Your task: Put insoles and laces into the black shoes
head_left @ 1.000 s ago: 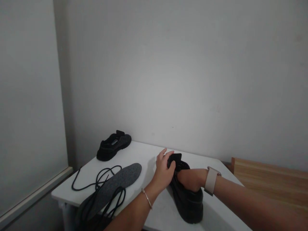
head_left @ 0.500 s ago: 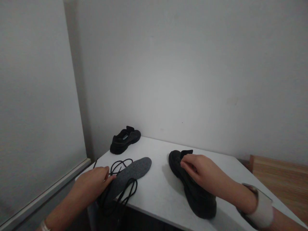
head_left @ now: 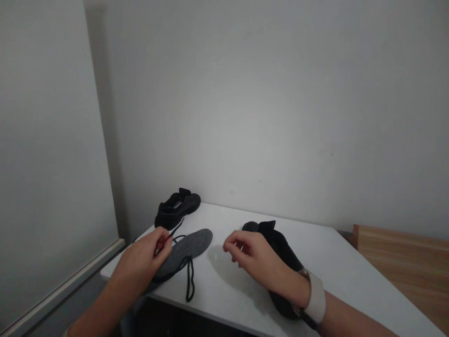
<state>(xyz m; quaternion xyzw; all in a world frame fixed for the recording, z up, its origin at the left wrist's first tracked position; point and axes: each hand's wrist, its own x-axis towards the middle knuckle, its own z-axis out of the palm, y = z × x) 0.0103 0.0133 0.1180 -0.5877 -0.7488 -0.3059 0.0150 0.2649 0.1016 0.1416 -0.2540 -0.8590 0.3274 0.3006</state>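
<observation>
The right hand has come off the tongue of the near shoe, which it was gripping half a second ago. It now hangs over the bare tabletop between that shoe and the insole, fingers loosely curled and holding nothing. The left hand has meanwhile lifted from the tangle by the insole and now pinches the black lace between thumb and fingertips. The work has therefore passed from the shoe, which is let go, to the lace, and much of the earlier heap of loops has been drawn out. From the pinch one strand runs up and to the right towards the far shoe; I cannot tell whether it reaches it. The rest trails back across the grey insole and ends in a narrow loop lying towards the near edge of the tabletop, so the lace stretches roughly from far to near. The insole lies flat on a diagonal, its rounded end pointing to the far right, its other end under the left hand. The near shoe stands lengthwise away from the person, toe towards the wall and heel nearest, partly hidden by the right wrist and its watch.
</observation>
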